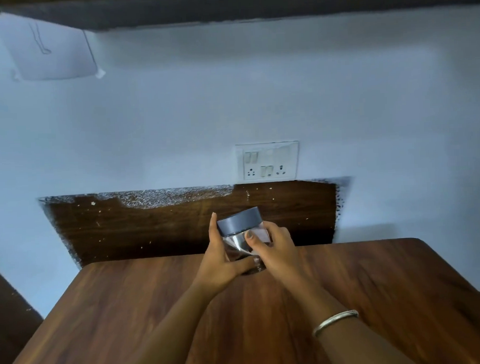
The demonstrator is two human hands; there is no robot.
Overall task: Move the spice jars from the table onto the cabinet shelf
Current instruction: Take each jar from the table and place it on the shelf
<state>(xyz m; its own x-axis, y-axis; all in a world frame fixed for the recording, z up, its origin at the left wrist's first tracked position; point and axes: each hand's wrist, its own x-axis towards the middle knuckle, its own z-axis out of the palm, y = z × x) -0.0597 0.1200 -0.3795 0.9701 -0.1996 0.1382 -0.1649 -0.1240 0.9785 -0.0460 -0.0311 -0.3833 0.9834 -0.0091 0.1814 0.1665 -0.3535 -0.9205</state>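
Both hands clasp one clear glass spice jar with a grey screw lid (242,238) above the far edge of the brown wooden desk (375,286): left hand (223,259) cupping base and side, right hand (277,249) wrapped around the body, likely for a secure lift. Its long axis stands near upright, lid tipped slightly left and toward the camera.

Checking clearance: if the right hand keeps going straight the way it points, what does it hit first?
Right hand, on the jar, points away toward the wall. Past the jar, the dark wood panel behind the table looks likeliest; depth is unclear.
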